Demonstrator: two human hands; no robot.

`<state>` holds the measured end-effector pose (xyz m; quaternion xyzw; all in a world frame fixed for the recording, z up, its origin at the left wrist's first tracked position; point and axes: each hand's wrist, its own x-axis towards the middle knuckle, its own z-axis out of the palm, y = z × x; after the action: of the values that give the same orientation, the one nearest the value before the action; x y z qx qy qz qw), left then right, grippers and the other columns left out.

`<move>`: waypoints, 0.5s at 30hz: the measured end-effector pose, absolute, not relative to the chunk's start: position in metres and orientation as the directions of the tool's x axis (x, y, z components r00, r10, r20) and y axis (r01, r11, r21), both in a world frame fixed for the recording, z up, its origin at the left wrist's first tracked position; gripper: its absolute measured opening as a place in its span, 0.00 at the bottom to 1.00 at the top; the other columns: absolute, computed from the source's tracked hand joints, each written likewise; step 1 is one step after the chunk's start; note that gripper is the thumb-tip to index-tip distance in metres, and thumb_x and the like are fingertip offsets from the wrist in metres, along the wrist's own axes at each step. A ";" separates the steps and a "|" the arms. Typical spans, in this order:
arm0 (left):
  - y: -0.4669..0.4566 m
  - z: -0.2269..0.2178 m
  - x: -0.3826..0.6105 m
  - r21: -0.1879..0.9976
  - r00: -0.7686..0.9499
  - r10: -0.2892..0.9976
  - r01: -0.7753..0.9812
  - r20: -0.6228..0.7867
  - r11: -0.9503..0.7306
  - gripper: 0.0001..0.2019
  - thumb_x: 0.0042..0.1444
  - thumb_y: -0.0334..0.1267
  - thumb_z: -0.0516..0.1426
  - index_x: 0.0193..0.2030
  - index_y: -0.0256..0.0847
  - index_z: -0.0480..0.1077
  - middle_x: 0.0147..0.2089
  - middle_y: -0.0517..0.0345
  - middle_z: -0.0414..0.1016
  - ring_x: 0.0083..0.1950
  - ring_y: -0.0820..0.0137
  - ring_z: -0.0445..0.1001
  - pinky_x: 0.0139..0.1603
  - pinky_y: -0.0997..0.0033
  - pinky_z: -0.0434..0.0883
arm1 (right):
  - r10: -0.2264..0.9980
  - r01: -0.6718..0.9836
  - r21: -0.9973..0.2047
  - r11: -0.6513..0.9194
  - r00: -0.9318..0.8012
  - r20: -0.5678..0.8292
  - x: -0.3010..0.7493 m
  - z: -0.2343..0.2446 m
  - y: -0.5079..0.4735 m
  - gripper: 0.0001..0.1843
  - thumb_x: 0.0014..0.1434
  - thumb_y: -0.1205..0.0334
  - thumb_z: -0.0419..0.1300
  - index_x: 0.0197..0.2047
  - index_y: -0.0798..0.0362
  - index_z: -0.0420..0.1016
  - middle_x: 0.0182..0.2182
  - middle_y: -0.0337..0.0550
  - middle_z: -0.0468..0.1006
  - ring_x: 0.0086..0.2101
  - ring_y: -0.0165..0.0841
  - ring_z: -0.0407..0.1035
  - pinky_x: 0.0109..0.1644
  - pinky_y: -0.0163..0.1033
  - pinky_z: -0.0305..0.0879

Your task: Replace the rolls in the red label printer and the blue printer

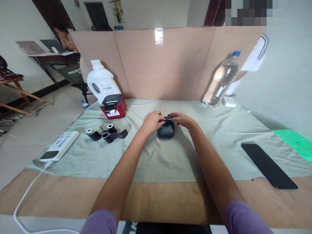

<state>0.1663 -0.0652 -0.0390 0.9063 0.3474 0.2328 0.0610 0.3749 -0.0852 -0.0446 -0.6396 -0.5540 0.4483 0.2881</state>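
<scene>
A small black device [166, 131], like a pocket printer, lies on the pale green cloth [170, 152] at the table's middle. My left hand [152, 121] curls over its far left top edge, fingers closed on it. My right hand [181, 119] pinches the far right top edge, fingers bent. Both hands meet at the device's far side; what sits under the fingertips is hidden.
A red and black printer [113, 106] and a white jug [101, 81] stand far left. Black tape rolls [107, 134] and a white power strip [60, 145] lie left. A clear bottle [221, 81] leans far right, a black phone [268, 165] lies right. A cardboard screen [168, 61] closes the back.
</scene>
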 end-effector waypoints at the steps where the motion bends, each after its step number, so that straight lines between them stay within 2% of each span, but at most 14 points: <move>1: -0.062 -0.043 0.166 0.346 0.619 0.676 0.581 0.400 -0.737 0.08 0.61 0.41 0.59 0.39 0.48 0.82 0.42 0.55 0.76 0.49 0.62 0.73 0.52 0.64 0.68 | 0.965 0.445 -0.865 -0.231 -0.010 -0.263 0.375 -0.044 -0.086 0.28 0.52 0.66 0.61 0.58 0.50 0.73 0.60 0.50 0.72 0.46 0.37 0.69 0.35 0.33 0.60; 4: -0.053 -0.058 0.165 0.633 0.486 0.784 0.478 0.386 -0.608 0.13 0.64 0.43 0.56 0.45 0.43 0.81 0.47 0.52 0.76 0.51 0.64 0.74 0.55 0.65 0.69 | 0.954 0.406 -0.870 -0.278 0.014 -0.299 0.375 -0.045 -0.087 0.28 0.53 0.64 0.63 0.59 0.49 0.73 0.57 0.50 0.75 0.43 0.36 0.70 0.34 0.33 0.60; 7: -0.046 -0.073 0.163 0.867 0.445 0.878 0.352 0.176 -0.352 0.19 0.62 0.38 0.57 0.58 0.38 0.75 0.56 0.46 0.76 0.56 0.62 0.74 0.59 0.65 0.68 | 0.937 0.363 -0.871 -0.331 0.021 -0.348 0.377 -0.048 -0.088 0.28 0.56 0.60 0.64 0.60 0.51 0.71 0.49 0.50 0.78 0.37 0.33 0.70 0.30 0.32 0.59; 10: -0.043 -0.084 0.161 0.960 0.496 0.868 0.227 0.031 -0.164 0.25 0.59 0.37 0.59 0.64 0.38 0.70 0.64 0.43 0.71 0.63 0.59 0.70 0.63 0.64 0.66 | 0.927 0.340 -0.873 -0.349 -0.010 -0.374 0.377 -0.050 -0.088 0.24 0.59 0.60 0.64 0.58 0.52 0.71 0.39 0.46 0.78 0.30 0.30 0.68 0.27 0.32 0.56; 15: -0.041 -0.093 0.163 0.987 0.488 0.872 0.117 0.038 -0.109 0.27 0.55 0.36 0.62 0.63 0.38 0.71 0.65 0.40 0.70 0.66 0.56 0.68 0.64 0.62 0.66 | 0.924 0.311 -0.877 -0.366 0.013 -0.382 0.374 -0.055 -0.085 0.23 0.57 0.62 0.66 0.56 0.51 0.72 0.30 0.40 0.75 0.25 0.28 0.65 0.28 0.33 0.59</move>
<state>0.1629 -0.0410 -0.0928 0.6617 0.3736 0.3413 0.5533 0.3744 -0.0853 -0.0550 -0.6465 -0.4778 0.5150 0.2975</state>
